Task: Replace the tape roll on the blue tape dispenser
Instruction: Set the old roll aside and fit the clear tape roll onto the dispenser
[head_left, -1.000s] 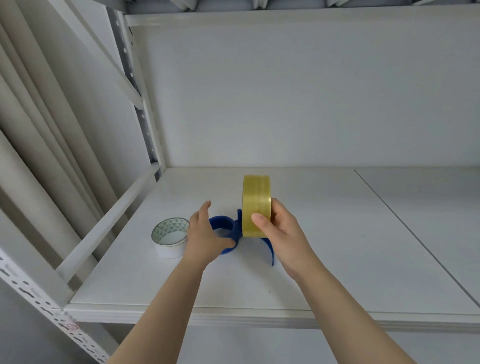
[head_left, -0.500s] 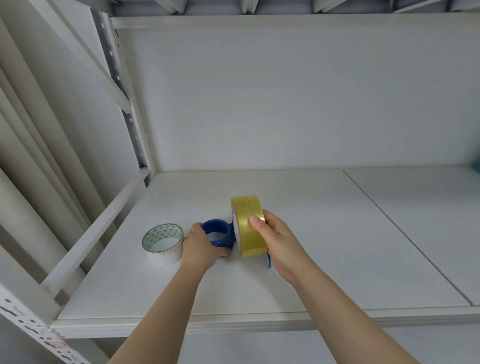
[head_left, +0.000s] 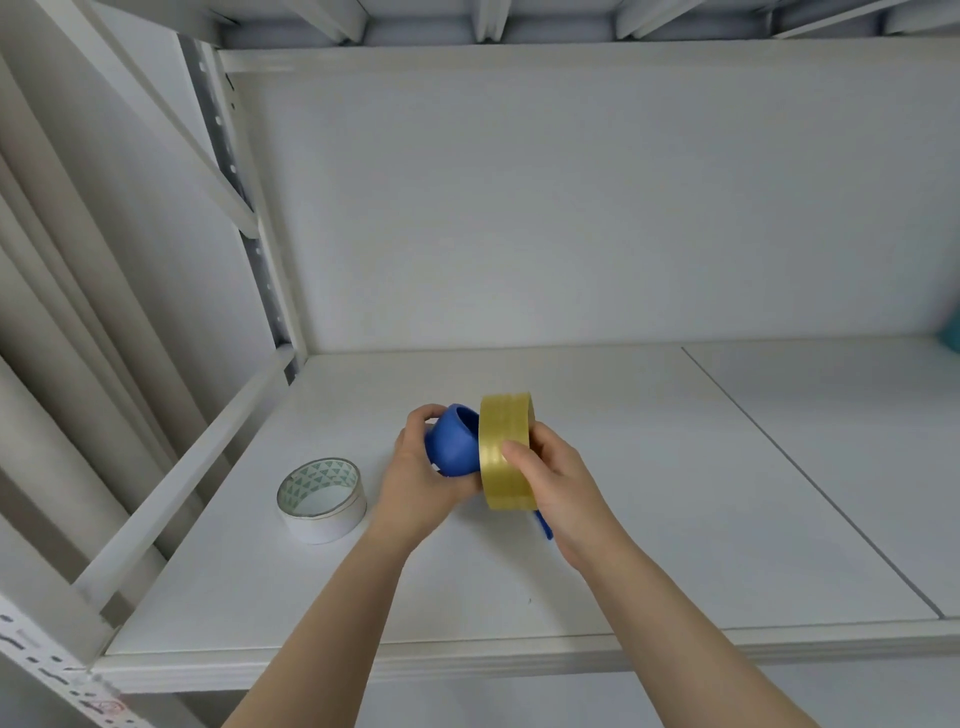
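Blue dispenser (head_left: 453, 441) mostly hidden behind yellow roll (head_left: 506, 451), hands.

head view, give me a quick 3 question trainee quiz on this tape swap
1. True or false: the yellow tape roll lies flat on the shelf.
2. Which hand holds the blue dispenser? A left hand B right hand
3. Fill in: the white roll rests on the ____.

Key: 1 false, the right hand holds it on edge; 2 A; 3 shelf.
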